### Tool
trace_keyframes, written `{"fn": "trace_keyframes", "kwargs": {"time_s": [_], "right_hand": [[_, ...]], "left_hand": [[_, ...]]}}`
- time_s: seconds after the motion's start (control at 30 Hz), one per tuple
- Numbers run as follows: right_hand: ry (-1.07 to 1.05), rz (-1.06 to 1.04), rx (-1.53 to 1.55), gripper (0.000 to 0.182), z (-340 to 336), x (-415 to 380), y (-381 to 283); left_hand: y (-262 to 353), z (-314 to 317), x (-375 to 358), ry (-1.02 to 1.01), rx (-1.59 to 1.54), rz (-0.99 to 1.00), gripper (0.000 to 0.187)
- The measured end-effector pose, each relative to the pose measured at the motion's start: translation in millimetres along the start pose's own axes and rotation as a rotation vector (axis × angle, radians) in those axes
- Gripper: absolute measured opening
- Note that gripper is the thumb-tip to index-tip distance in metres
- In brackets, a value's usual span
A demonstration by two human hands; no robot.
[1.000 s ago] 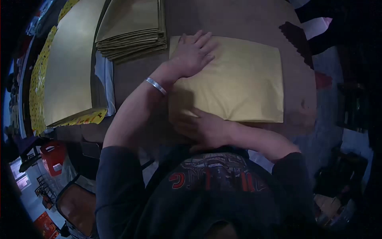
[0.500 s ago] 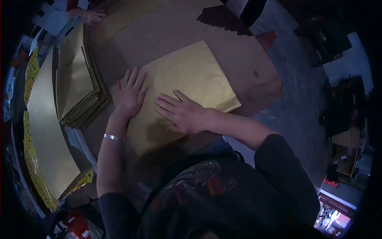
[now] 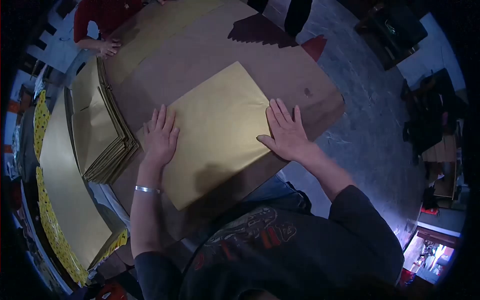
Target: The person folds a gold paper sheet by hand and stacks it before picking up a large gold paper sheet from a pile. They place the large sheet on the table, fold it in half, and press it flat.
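A flat sheet of gold paper [image 3: 220, 125], possibly folded, lies on the brown table in front of me. My left hand [image 3: 161, 137] rests on its left edge with the fingers stretched out. At the right end, my right hand [image 3: 286, 131] lies spread, its thumb and fingers touching the paper's edge. A small crease shows by the right fingertips. Left of my left hand stands a stack of folded gold sheets [image 3: 102, 130], their edges fanned toward me.
A long gold sheet [image 3: 67, 175] with yellow patterned wrapping [image 3: 55, 230] lies at the far left. Across the brown table [image 3: 195, 50], a co-worker's hand [image 3: 109, 47] rests near the stack. Dark red zigzag-edged pieces [image 3: 262, 31] lie at the back.
My right hand has slid right from the middle of the paper to its right edge. My left hand stays at the left edge. The co-worker's red sleeve and body show more.
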State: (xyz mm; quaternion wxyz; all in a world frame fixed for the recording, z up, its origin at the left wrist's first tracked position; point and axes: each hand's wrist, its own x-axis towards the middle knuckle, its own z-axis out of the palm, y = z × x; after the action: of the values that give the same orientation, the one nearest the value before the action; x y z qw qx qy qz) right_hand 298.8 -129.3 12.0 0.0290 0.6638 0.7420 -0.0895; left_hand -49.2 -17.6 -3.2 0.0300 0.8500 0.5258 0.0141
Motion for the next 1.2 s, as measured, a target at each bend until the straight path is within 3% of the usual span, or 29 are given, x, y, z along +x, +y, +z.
{"fn": "trace_keyframes", "kwargs": {"time_s": [0.13, 0.27, 0.4, 0.6, 0.77, 0.9, 1.03, 1.2], "right_hand": [[0.085, -0.160, 0.072, 0.082, -8, 47, -21], [-0.031, -0.431, 0.124, 0.079, -5, 100, -69], [0.027, -0.347, 0.098, 0.075, -7, 129, -58], [0.059, -0.279, -0.014, 0.071, -17, 151, 21], [0.037, -0.299, -0.057, 0.070, -20, 151, 24], [0.045, -0.292, -0.048, 0.070, -18, 151, 24], [0.049, -0.297, -0.074, 0.071, -17, 153, 25], [0.030, -0.286, -0.091, 0.070, -21, 152, 22]], "left_hand": [[-2, 4, 1, -0.015, 0.020, -0.014, 0.053], [1, 0, 1, -0.013, 0.013, -0.015, 0.054], [1, 1, -1, 0.005, -0.012, -0.008, 0.054], [3, 5, -2, 0.019, -0.033, -0.015, 0.055], [100, -17, -6, -0.173, -0.105, 0.371, 0.060], [160, 5, 9, -0.045, -0.200, 0.643, 0.058], [187, 6, 23, -0.010, -0.279, 0.762, 0.054], [172, 15, 2, -0.005, -0.278, 0.784, 0.053]]}}
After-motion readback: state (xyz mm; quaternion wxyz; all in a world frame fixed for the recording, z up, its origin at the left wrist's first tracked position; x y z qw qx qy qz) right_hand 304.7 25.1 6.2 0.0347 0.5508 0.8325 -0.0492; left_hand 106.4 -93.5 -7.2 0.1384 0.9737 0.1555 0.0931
